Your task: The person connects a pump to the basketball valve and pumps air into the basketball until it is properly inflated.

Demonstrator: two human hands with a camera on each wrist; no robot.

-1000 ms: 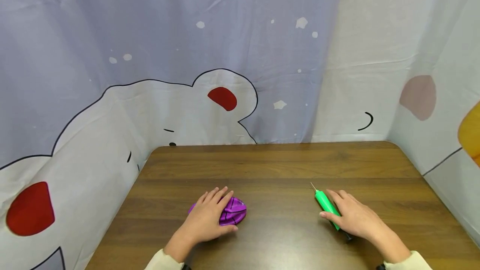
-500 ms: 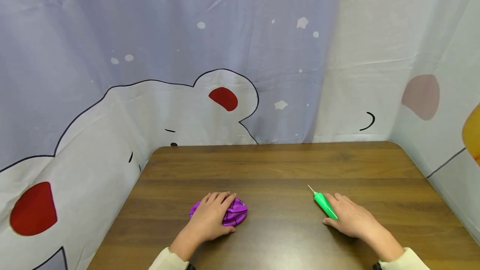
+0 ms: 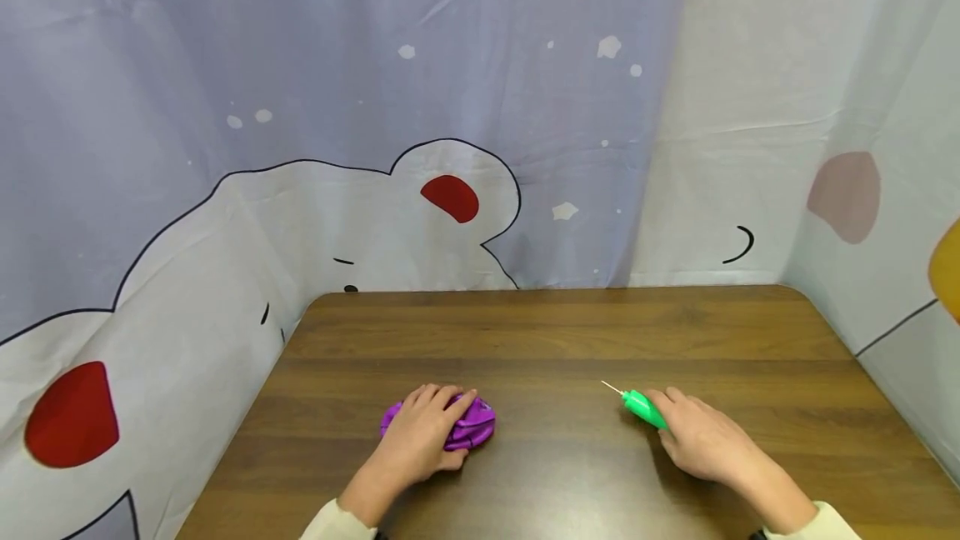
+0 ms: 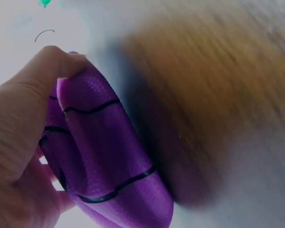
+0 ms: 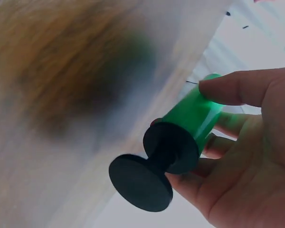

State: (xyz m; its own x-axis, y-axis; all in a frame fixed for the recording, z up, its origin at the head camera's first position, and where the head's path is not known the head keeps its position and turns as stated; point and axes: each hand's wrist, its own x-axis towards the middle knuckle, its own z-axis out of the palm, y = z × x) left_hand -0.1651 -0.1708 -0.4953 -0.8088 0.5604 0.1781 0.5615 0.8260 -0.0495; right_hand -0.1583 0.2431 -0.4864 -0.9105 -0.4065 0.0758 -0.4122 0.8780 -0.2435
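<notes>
A purple deflated ball (image 3: 474, 427) with black lines is on the left of the wooden table, folded in on itself. My left hand (image 3: 418, 442) grips it from above; in the left wrist view the thumb presses the folded rubber of the ball (image 4: 104, 137), and a shadow lies below it. On the right, my right hand (image 3: 703, 442) holds a green ball pump (image 3: 643, 409) whose thin needle (image 3: 612, 387) points to the upper left. In the right wrist view the thumb and fingers wrap the green barrel, and the pump's black disc handle (image 5: 140, 183) sticks out towards the wrist.
The wooden table (image 3: 555, 332) has rounded far corners. A printed curtain (image 3: 570, 123) hangs behind it and along both sides. Table surface lies between the two hands.
My right hand's fingers have closed round the ball pump, and its needle has swung left and down. The left hand's fingers have drawn in on the ball.
</notes>
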